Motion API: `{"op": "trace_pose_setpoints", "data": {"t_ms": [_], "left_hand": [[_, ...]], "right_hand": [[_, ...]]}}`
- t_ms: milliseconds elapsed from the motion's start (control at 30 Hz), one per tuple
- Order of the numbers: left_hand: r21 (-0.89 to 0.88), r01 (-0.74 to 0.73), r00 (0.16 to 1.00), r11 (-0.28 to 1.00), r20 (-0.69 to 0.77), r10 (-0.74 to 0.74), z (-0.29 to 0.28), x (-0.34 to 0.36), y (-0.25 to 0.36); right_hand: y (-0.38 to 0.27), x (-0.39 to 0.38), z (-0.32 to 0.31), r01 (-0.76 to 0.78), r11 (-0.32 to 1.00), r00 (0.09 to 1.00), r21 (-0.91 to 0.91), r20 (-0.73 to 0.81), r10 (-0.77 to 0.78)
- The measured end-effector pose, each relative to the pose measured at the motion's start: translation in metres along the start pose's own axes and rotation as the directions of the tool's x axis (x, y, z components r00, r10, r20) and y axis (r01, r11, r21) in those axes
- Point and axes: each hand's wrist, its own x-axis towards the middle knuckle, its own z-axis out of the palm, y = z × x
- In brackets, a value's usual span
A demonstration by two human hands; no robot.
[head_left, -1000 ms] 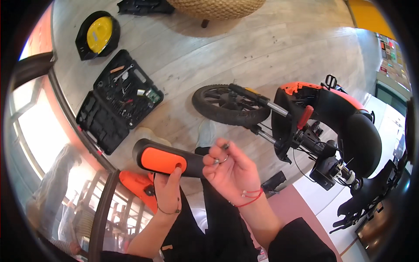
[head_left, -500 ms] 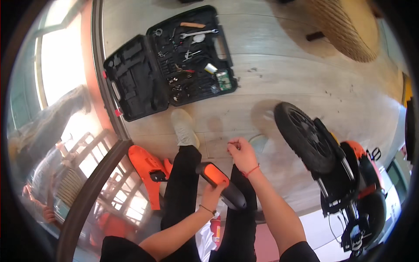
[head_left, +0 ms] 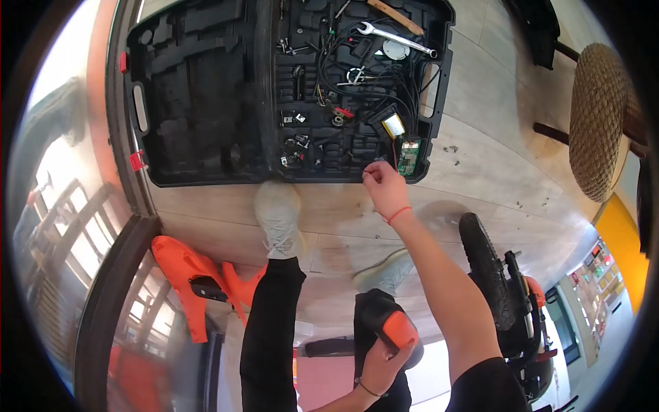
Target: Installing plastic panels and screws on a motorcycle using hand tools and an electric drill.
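Plainly, the left hand (head_left: 383,365) clasps an orange-and-black part (head_left: 395,327) well apart from the curled right hand (head_left: 387,191), contents unclear.

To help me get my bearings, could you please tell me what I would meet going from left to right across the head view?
Lower red plastic latch, glossy orange plastic panel, the person's right hand, black treaded rubber tyre, tan woven stool.

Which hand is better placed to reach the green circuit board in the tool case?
Probably the right hand: it is beside the circuit board, at the tool case, while the left hand grips an orange-black part.
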Motion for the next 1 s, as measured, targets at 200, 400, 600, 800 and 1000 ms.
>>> {"op": "trace_pose_setpoints", "data": {"t_ms": [200, 400, 600, 800, 1000], "left_hand": [[-0.029, 0.097, 0.992, 0.995, -0.081, -0.099, -0.003, 0.003, 0.002], [-0.063, 0.071, 0.995, 0.995, -0.067, -0.075, 0.005, 0.004, 0.024], [-0.009, 0.033, 0.992, 0.999, -0.125, -0.034, 0.0, 0.005, 0.029], [-0.074, 0.042, 0.992, 0.996, -0.112, -0.05, 0.0, 0.012, 0.022], [-0.124, 0.029, 0.989, 0.992, -0.139, -0.046, -0.009, 0.012, 0.006]], "right_hand": [[-0.014, 0.002, -0.001, -0.043, 0.995, 0.997, -0.093, -0.073, 0.036], [-0.027, 0.018, 0.023, 0.204, 0.768, 0.965, -0.607, -0.01, -0.263], [-0.04, 0.036, 0.031, 0.273, 0.566, 0.949, -0.778, 0.122, -0.29], [-0.009, 0.013, 0.01, 0.137, 0.99, 0.99, 0.03, -0.022, -0.136], [0.002, -0.01, -0.007, -0.066, 0.811, 0.997, 0.582, 0.015, 0.07]]}}
